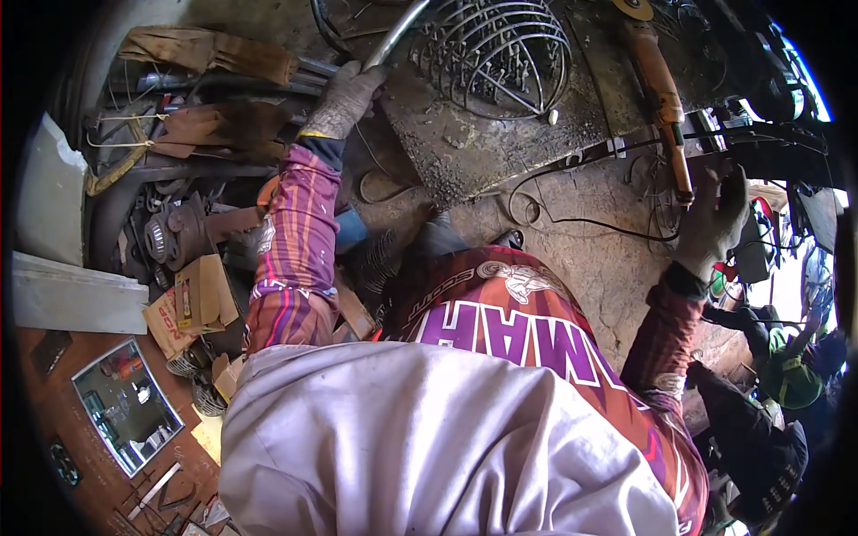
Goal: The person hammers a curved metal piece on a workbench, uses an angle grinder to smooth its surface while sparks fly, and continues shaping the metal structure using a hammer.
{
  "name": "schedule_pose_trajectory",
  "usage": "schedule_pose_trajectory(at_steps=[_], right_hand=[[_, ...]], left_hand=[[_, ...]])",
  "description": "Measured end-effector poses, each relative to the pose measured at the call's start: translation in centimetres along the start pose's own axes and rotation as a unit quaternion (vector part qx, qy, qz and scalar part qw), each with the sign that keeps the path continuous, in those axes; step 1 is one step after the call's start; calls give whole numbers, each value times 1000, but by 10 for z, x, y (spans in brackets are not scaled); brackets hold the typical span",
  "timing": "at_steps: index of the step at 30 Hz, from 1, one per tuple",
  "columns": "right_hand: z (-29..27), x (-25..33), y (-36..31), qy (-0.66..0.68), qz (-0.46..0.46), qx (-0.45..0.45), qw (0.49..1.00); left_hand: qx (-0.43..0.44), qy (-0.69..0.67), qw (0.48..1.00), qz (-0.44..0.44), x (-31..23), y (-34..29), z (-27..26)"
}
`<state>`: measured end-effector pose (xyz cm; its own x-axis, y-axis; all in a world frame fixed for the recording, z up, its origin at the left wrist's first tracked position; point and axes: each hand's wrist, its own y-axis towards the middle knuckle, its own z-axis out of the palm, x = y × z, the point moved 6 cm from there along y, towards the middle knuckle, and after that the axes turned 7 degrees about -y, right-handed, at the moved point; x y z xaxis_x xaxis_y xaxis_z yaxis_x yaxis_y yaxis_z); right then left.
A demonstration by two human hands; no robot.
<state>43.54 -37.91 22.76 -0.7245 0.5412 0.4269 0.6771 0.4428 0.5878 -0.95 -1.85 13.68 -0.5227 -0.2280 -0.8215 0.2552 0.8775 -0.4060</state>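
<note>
My left hand (347,100), in a dirty grey work glove, is closed around a shiny metal tube (399,32) that slants up and away to the right. Gloved as well, my right hand (717,219) is raised at the right with its fingers apart and nothing seen in it. Just beyond it, the tail end of an orange angle grinder (660,85) comes close to the fingers; whether they touch I cannot tell. A round disc (635,7) shows at the grinder's far end. Between the hands, a domed grille of bent metal rods (500,58) rests on a dark steel worktop (474,152).
Black cable (617,230) loops across the concrete floor (581,277). Left are brown cloths (210,52) on a rack, open cardboard boxes (210,295) and a framed mirror (128,406). Another person (791,375) is at the right. Grit covers the worktop's near corner.
</note>
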Motion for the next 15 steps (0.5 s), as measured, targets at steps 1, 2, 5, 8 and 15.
schedule_pose_trajectory(at_steps=[1, 2, 5, 8, 15], right_hand=[[-5, 16, -14, 14, -28, -16, 999], [-3, 34, -28, 77, -43, -5, 996], [-1, 92, -75, 225, -63, 64, 970], [7, 163, -108, 337, -44, 215, 916], [50, 296, -104, 454, 89, 243, 852]], left_hand=[[-8, -64, 998, 3, 3, -3, -1], [-16, -127, 992, 7, 8, -7, -1], [-40, -203, 978, 40, 19, -21, -1], [-43, -244, 964, 99, 16, -53, 1], [108, -43, 857, 502, -42, -136, 52]])
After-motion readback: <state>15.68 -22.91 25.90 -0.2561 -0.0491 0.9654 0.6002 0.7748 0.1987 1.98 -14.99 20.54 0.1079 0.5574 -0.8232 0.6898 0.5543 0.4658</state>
